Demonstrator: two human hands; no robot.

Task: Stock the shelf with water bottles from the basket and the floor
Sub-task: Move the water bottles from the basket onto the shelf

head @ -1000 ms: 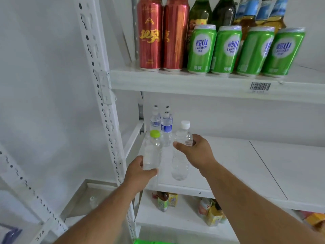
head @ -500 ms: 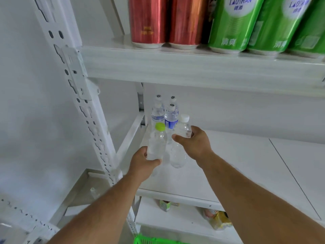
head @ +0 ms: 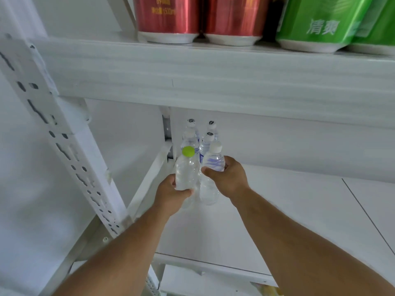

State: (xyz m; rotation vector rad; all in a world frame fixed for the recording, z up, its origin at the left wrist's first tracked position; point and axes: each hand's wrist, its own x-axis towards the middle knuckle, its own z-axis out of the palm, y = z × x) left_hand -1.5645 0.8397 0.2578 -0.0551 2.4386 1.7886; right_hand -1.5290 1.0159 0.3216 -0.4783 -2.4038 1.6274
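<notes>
At the shelf (head: 277,210) back-left corner, you're gripping two upright bottles: left hand (head: 171,195) wrapping the green-cap (head: 185,169), right hand (head: 229,178) the white-cap (head: 210,167), both just before the stocked row (head: 199,135).

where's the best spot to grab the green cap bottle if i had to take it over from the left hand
Take the green-cap bottle by its upper body, just under the cap, coming from the front. It stands roughly upright, and the left hand already wraps its lower part. The white-cap bottle in the right hand crowds its right side, and stocked bottles stand close behind.
</notes>
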